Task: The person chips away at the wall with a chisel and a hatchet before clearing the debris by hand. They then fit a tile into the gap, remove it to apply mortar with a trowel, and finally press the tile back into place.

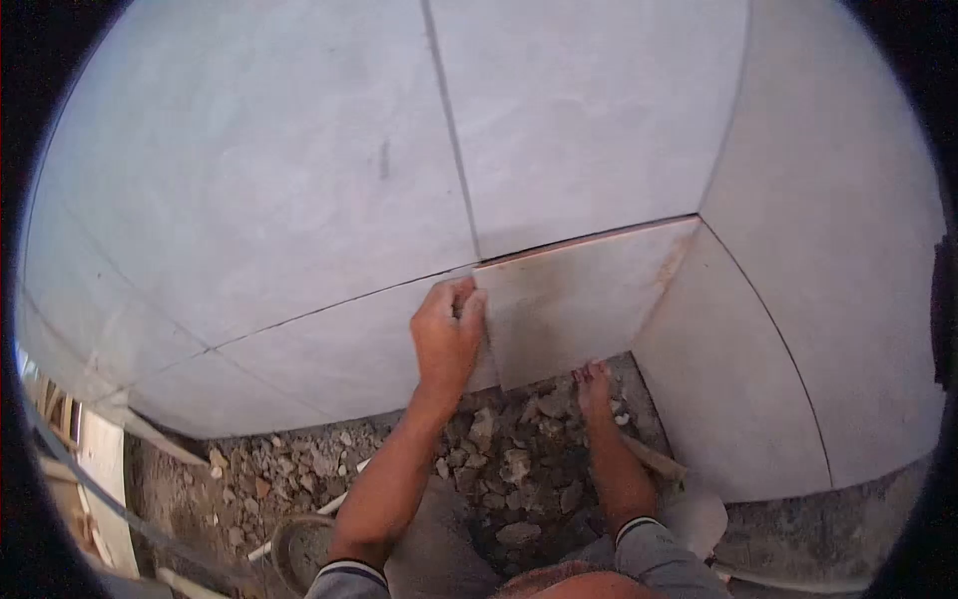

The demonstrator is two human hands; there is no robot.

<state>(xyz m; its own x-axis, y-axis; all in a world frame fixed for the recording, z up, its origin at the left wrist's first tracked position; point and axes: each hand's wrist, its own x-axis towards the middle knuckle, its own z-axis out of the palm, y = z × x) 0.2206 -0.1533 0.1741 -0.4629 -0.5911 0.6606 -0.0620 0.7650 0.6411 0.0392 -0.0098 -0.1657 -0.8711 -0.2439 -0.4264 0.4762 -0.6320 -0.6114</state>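
A cut piece of beige wall tile (584,295) stands in the bottom row by the corner, its top edge slightly proud of the wall. A dark gap runs between it and the large tile above (589,110). My left hand (446,329) is closed at the upper left edge of the piece, thumb and fingers pinched together there. Down at its lower edge, my right hand (594,387) has its fingers curled against the tile; their undersides are hidden. To the left, a neighbouring bottom tile (329,344) lies against the wall.
Broken stones and rubble (514,464) cover the ground below the wall. A round bucket or bowl (299,549) stands at lower left. A piece of wood (654,457) lies beside my right forearm. More tiles (838,250) line the wall at right. Boards (100,469) lie far left.
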